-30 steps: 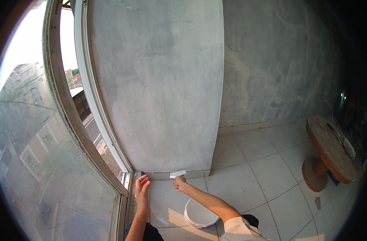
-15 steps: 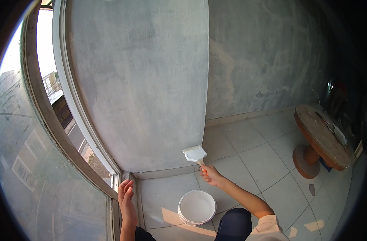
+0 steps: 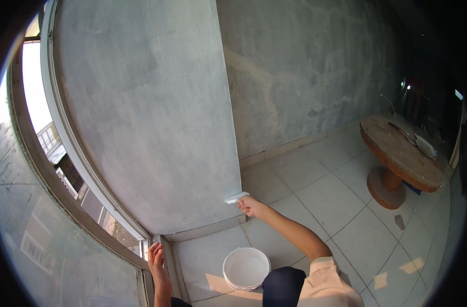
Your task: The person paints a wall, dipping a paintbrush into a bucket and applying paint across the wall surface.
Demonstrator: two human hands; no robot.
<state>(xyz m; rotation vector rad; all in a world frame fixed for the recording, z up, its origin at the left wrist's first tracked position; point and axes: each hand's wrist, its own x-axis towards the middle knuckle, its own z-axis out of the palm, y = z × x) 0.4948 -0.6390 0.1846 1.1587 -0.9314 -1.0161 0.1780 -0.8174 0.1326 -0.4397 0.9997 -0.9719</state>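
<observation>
My right hand (image 3: 251, 205) is closed round the handle of a wide white paintbrush (image 3: 237, 198). The brush head lies against the lower part of the grey wall panel (image 3: 156, 117), close to its right-hand corner. Down at the left, my left hand (image 3: 156, 258) is raised beside the foot of the door frame, fingers loosely bent and apart, with nothing in it. A white bucket (image 3: 246, 268) stands on the tiles between my arms, in front of my knee; its inside looks white.
At the left is a glass door (image 3: 54, 220) in a wooden frame, with a gap showing the street. A round-based wooden table (image 3: 397, 148) stands at the right, with a dish and a dark-handled tool on top. A second grey wall (image 3: 315, 71) runs behind.
My right hand has carried the brush from in front of the wall onto its lower right edge, and the brush head has turned. The whole view has shifted rightward. My left hand stays raised.
</observation>
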